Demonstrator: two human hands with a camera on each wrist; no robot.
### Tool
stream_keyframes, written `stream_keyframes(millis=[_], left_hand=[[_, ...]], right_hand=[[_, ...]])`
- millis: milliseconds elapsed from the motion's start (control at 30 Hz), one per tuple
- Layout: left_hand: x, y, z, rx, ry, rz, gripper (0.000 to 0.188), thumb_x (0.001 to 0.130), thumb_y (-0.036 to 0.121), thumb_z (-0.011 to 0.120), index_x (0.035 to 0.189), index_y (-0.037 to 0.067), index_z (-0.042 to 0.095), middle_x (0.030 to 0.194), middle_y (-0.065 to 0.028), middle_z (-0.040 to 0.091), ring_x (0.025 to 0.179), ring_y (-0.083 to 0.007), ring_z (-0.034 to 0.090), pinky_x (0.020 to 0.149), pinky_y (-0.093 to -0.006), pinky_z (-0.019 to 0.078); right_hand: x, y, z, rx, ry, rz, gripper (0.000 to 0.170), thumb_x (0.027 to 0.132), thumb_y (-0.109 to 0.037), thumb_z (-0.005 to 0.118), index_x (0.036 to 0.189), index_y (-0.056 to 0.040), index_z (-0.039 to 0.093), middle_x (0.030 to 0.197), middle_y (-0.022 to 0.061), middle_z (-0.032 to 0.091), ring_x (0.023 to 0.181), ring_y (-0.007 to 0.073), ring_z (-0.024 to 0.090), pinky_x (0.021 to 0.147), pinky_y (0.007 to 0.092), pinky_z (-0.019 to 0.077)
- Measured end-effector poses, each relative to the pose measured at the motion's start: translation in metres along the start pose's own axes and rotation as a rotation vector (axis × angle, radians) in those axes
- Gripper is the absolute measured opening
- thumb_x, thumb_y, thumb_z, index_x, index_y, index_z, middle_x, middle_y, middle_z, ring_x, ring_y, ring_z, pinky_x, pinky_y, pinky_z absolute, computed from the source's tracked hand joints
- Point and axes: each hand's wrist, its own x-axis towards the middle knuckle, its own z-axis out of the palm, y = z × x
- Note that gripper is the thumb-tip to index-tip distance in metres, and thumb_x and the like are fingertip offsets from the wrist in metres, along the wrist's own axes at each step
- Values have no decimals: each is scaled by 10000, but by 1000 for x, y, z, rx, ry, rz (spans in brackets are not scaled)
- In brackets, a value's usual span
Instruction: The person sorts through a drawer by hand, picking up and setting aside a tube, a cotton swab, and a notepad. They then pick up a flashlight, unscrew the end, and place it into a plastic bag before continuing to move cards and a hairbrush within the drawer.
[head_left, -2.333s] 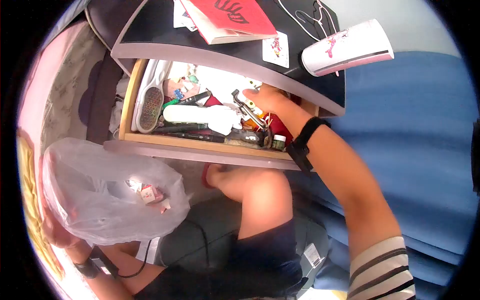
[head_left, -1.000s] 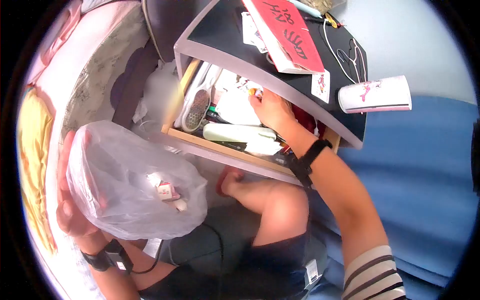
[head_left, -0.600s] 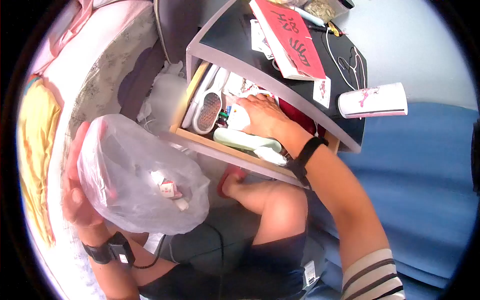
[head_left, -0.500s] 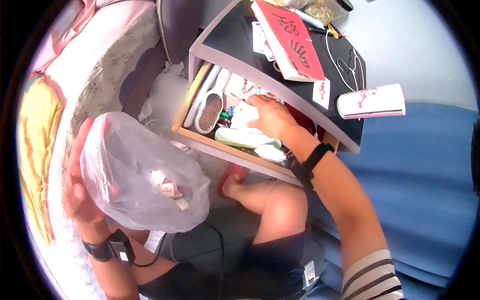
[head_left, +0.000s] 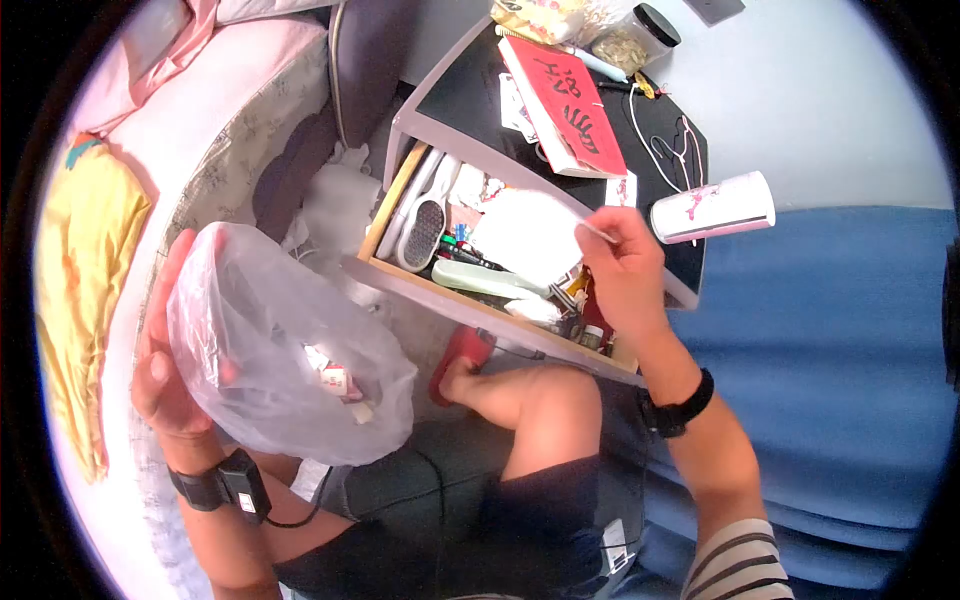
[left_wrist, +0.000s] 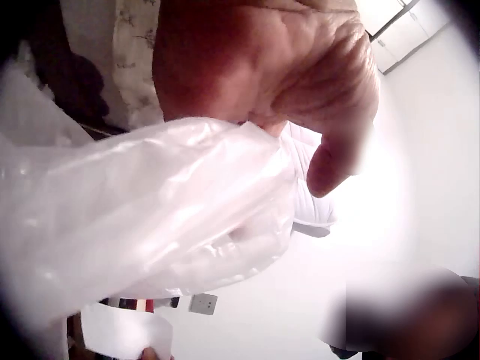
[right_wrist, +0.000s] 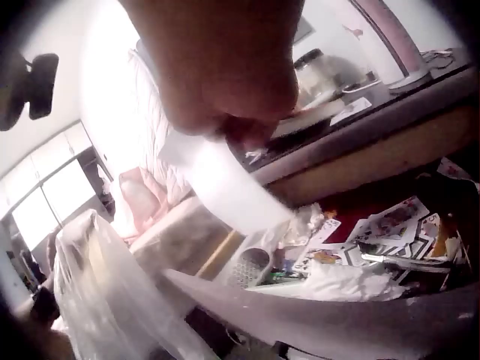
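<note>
My right hand (head_left: pixel 630 270) pinches a white sheet of paper (head_left: pixel 530 235) by its edge, above the pulled-out drawer (head_left: pixel 405 200). In the right wrist view the paper (right_wrist: pixel 232 187) hangs down from the fingertips over the drawer's contents. My left hand (head_left: pixel 172 395) carries a translucent plastic bag (head_left: pixel 270 400); its long fingers stretch up straight inside the bag's mouth, with the thumb apart outside. Small paper scraps and a red-and-white wrapper (head_left: pixel 335 380) lie in the bag. In the left wrist view the bag (left_wrist: pixel 187 217) covers the fingers.
The drawer holds a hairbrush (head_left: pixel 422 235), a pale green case (head_left: pixel 485 280), playing cards (right_wrist: pixel 397 217) and a small jar (head_left: pixel 592 337). On the black cabinet top lie a red book (head_left: pixel 570 110) and a white cylinder (head_left: pixel 715 207). A bed (head_left: pixel 250 75) stands left, a blue curtain (head_left: pixel 820 340) right.
My right hand has come up out of the drawer and moved right, bringing the white paper with it. The left hand still carries the bag in nearly the same place.
</note>
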Motion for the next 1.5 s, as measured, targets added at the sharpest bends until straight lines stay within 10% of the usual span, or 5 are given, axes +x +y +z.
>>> stream_keyframes(millis=[367,567,800,1433,1500], left_hand=[[-7,12,-14,-78,-13,95,948,689,284,648,1358,-94,93,1391,-257,223,1209,-260,412,739,-246,538],[-10,15,-18,-60,-9,75,959,676,302,650,1362,-85,104,1397,-241,229,1230,-283,385,773,-244,524],[-9,16,-17,-39,-56,32,968,667,285,674,1361,-84,109,1401,-225,231,1189,-267,436,743,-242,540],[0,-1,-14,40,-105,-19,980,686,309,669,1376,-58,79,1426,-193,190,1277,-252,304,818,-247,509],[0,-3,-13,46,-83,13,981,685,332,668,1372,-66,92,1420,-203,202,1279,-272,302,885,-288,456]], right_hand=[[-40,-38,23,659,-118,598,204,859,-131,566,1047,-62,525,773,-11,545,488,39,424,420,163,307],[-42,4,-25,154,33,78,129,791,19,565,907,-24,531,816,47,565,719,113,569,653,236,480],[-83,82,-80,-196,-26,341,124,752,45,597,859,-5,560,1007,98,610,904,138,565,815,257,453],[42,-16,-101,194,186,-224,289,833,-20,558,1113,-7,489,978,85,605,864,109,573,751,216,455],[39,8,-98,138,176,57,291,821,-28,573,1106,-15,517,960,53,591,858,104,577,707,209,454]])
